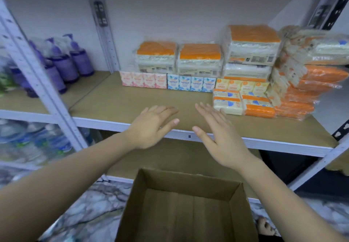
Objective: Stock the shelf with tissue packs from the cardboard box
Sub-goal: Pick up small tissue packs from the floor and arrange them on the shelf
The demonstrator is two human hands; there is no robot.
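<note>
Both hands hover palm down over the front edge of the shelf [117, 98] at frame centre. The left hand [151, 126] has fingers spread wide and straight, holding nothing. The right hand [217, 134] is likewise flat and wide, fingers extended toward the upper left, holding nothing; whether either palm touches the board cannot be told.

Open room: the brown shelf board is bare from the left upright to the centre, ahead of and left of both hands. The white front rail [264, 143] runs under the wrists.

Tissue packs fill the right and rear of the shelf. Pink packs [144, 79], blue packs [191, 84] and yellow packs [242, 86] stand in a row along the back. Larger orange-topped bundles [200, 60] are stacked on and behind that row. Two flat orange packs [243, 103] lie at the front, just beside the right fingertips. A tilted stack of orange packs [306, 83] leans at the far right edge.

The cardboard box [188, 204] sits open at bottom centre, below and between the forearms, its visible interior showing only bare cardboard.

Purple bottles [71, 62] stand on the adjoining shelf at upper left; water bottles [28, 143] lie below them
</note>
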